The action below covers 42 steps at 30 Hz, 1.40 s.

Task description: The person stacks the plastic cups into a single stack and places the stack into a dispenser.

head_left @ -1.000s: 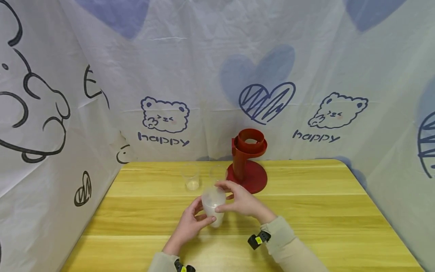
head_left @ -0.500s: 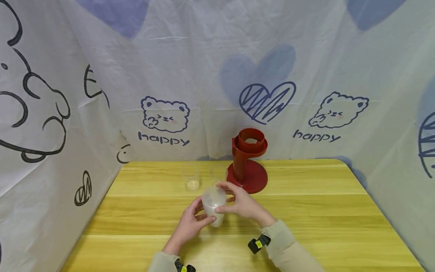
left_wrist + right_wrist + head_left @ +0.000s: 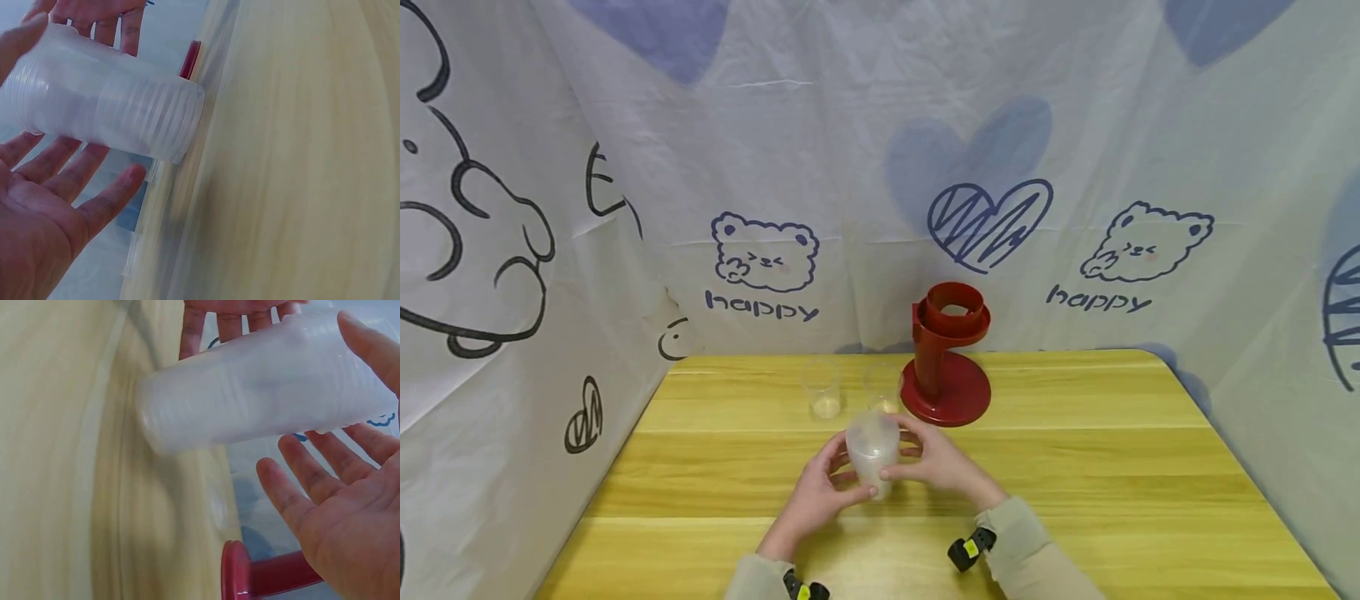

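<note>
A stack of clear plastic cups [image 3: 874,446] stands roughly upright between my hands, near the middle of the table. Its nested rims show as ridges in the left wrist view, where the stack [image 3: 106,94] spans the upper left. From the left, my left hand [image 3: 816,496] holds it with thumb in front and fingers behind. My right hand [image 3: 943,462] holds the opposite side, thumb on the near face. In the right wrist view the stack's closed end [image 3: 153,415] is close to the wood; I cannot tell whether it touches.
Two single clear cups, a left one [image 3: 825,392] and a right one [image 3: 882,385], stand behind the stack. Right of them is a red stand [image 3: 951,392] with a round base and a ring-shaped holder on top. A patterned cloth [image 3: 850,150] hangs behind the wooden table [image 3: 1075,467].
My right hand has slid slightly down the stack from near its upper rim. The left hand has barely moved. The standing cups and red stand are in the same places.
</note>
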Each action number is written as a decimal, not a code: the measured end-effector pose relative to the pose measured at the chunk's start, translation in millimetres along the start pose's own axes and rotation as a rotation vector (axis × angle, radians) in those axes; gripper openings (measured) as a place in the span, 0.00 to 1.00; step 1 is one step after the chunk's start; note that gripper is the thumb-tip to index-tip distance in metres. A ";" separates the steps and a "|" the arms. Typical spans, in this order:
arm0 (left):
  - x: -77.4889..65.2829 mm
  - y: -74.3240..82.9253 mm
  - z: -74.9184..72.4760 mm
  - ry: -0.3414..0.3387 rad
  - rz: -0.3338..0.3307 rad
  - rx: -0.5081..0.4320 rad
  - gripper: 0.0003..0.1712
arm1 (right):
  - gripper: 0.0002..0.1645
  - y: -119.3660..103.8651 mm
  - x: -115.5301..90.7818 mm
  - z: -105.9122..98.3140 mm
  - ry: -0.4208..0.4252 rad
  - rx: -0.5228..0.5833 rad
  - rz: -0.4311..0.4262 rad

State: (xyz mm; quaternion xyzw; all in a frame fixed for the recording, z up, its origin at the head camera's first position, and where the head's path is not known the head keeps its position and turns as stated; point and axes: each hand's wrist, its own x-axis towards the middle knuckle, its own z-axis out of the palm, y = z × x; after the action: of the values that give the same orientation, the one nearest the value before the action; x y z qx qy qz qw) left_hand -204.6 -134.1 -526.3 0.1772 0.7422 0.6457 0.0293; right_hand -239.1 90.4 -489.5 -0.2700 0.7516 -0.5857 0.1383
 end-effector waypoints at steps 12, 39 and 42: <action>-2.6 4.0 -13.9 0.015 0.006 -0.013 0.45 | 0.43 -0.8 -1.9 9.7 0.064 0.049 0.032; 51.9 5.6 -67.4 0.389 -0.114 0.299 0.50 | 0.44 8.0 -7.2 15.5 0.155 -0.014 0.071; 57.0 1.1 -67.8 0.404 -0.139 0.302 0.52 | 0.45 7.4 -7.1 16.4 0.151 -0.015 0.056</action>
State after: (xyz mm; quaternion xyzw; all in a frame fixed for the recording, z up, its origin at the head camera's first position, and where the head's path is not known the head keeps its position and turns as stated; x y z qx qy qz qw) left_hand -276.1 -181.1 -503.6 -0.0045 0.8313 0.5464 -0.1020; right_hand -226.6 82.5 -501.8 -0.2048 0.7715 -0.5948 0.0956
